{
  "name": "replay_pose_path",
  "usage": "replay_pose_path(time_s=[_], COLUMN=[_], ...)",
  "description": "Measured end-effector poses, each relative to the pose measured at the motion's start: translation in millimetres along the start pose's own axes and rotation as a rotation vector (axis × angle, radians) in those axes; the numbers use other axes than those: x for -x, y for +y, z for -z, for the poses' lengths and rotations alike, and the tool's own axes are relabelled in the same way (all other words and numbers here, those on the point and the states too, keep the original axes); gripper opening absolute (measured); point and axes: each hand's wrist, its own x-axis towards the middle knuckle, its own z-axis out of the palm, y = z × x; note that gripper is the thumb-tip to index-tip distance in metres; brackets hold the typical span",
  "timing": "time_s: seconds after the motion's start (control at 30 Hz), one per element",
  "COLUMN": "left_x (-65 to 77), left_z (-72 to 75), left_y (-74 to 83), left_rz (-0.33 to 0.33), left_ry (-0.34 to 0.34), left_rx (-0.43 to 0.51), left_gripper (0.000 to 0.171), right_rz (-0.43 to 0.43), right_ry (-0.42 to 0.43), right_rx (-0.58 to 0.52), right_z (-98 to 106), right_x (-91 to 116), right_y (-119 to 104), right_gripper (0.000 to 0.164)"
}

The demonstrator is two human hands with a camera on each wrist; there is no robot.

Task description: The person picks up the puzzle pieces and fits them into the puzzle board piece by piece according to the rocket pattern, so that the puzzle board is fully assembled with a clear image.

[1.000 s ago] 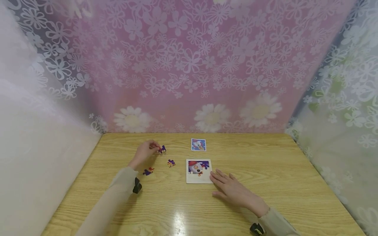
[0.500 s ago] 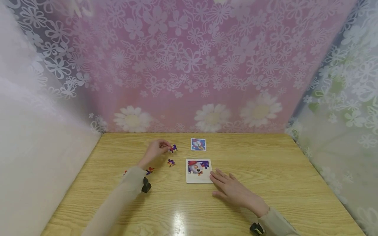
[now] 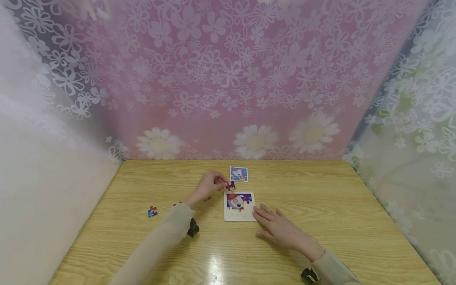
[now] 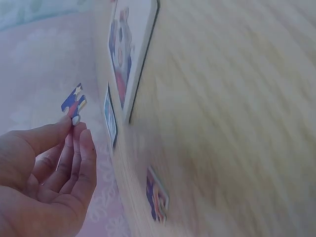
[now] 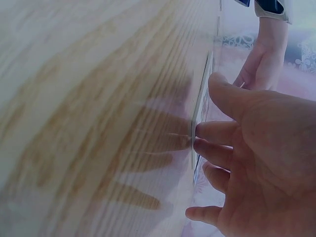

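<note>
My left hand [image 3: 210,186] pinches a purple and red jigsaw piece [image 3: 230,185] between thumb and fingertips, just off the far left corner of the puzzle board. In the left wrist view that jigsaw piece [image 4: 74,104] sticks out past the fingertips, above the table. The white-framed puzzle board [image 3: 239,216] lies flat, its upper part filled with a character's white face, red top and purple background; its lower part is bare white. My right hand [image 3: 281,229] lies with fingers extended, fingertips at the board's right edge. In the right wrist view the fingers [image 5: 213,132] meet that edge.
Behind the board lies a small picture card [image 3: 239,174] with a similar character. A loose blue and red piece [image 3: 152,211] lies to the left. Another piece [image 3: 207,199] is partly hidden by the left hand, and one more mostly by the sleeve. Floral curtains surround the wooden table [image 3: 303,190].
My left hand has carried the pinched jigsaw piece rightward, from the left of the table to the board's far left corner. The right hand has stayed at the board's edge.
</note>
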Motion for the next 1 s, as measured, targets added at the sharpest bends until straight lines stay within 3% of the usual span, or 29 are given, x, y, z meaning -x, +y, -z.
replay_pose_path(time_s=[0.37, 0.67, 1.0], left_x=[-2.1, 0.0, -0.5], left_z=[-33.7, -53.0, -61.1], left_y=[21.4, 20.2, 18.0], left_rz=[-0.049, -0.055, -0.076], left_ry=[-0.072, -0.179, -0.207], left_rx=[-0.067, -0.089, -0.205], left_gripper=[0.008, 0.007, 0.006], right_rz=[0.012, 0.03, 0.03], right_ry=[0.009, 0.016, 0.025], right_rx=[0.014, 0.013, 0.019], right_z=[-0.9, -2.9, -6.4], right_x=[-0.1, -0.4, -0.2], right_y=[2.0, 4.7, 6.1], right_gripper=[0.061, 0.061, 0.061])
